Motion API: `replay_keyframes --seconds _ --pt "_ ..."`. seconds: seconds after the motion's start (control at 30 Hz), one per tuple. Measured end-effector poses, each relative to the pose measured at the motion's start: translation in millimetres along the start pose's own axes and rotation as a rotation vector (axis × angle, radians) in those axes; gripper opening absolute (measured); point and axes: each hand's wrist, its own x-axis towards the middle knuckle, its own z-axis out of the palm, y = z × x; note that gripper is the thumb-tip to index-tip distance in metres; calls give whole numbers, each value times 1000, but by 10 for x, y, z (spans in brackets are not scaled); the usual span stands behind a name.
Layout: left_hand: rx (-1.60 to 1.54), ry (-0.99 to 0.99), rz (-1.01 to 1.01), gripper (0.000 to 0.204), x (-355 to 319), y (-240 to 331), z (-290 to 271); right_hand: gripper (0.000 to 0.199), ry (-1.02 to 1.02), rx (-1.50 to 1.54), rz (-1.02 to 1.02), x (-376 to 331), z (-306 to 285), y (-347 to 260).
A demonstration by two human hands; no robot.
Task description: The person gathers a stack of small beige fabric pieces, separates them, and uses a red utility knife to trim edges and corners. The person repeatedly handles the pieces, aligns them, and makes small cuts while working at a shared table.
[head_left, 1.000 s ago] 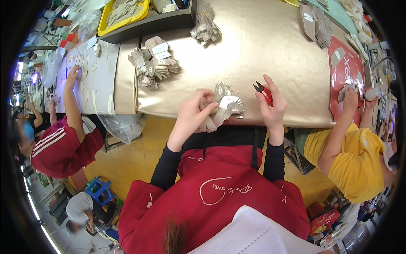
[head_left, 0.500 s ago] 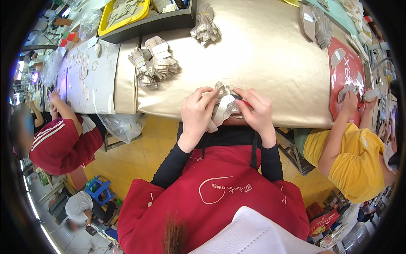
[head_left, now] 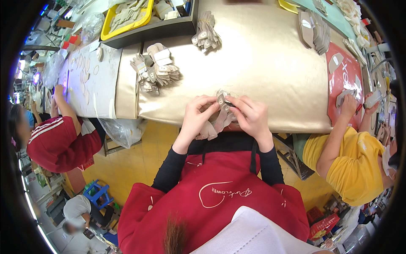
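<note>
My left hand (head_left: 198, 116) and my right hand (head_left: 250, 115) meet at the near edge of the beige table (head_left: 262, 67). Both pinch a bundle of pale beige cut pieces (head_left: 220, 116) that hangs between them, its lower ends drooping toward my red apron. The small red-handled snips seen earlier are hidden; I cannot tell whether my right hand still holds them. A larger pile of the same beige pieces (head_left: 155, 70) lies on the table up and to the left of my hands.
Another pile of pieces (head_left: 206, 34) lies further back, and a stack (head_left: 315, 27) at the back right. A yellow tray (head_left: 127, 15) sits on a dark shelf. A person in yellow (head_left: 351, 156) works at a red mat (head_left: 344, 72) on my right; a person in red (head_left: 59, 139) on my left.
My right hand, which held red-handled snips apart from the bundle, has come in to join my left hand on the pieces. The person on the left has lowered their arm.
</note>
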Motion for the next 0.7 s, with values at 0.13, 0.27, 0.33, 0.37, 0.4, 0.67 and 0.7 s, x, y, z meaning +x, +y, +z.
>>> replay_keyframes --seconds 0.13,0.27,0.33,0.37,0.4,0.67,0.7 --pt "53 -35 49 17 -6 16 -26 31 17 -48 -30 15 70 2" --pt "132 -67 92 15 -8 56 -47 30 -12 -72 -16 18 107 -2" --pt "157 -72 109 15 -7 77 -49 32 -20 -76 -26 26 110 5" --pt "151 -71 102 14 -6 86 -50 35 -24 -75 -39 32 111 12" --pt "145 -71 95 14 -7 94 -51 38 -28 -74 -52 34 110 18" --pt "18 -88 21 16 -10 74 -63 34 48 -90 -153 24 152 78" --pt "18 -89 20 16 -10 66 -65 34 60 -76 -153 23 152 79"
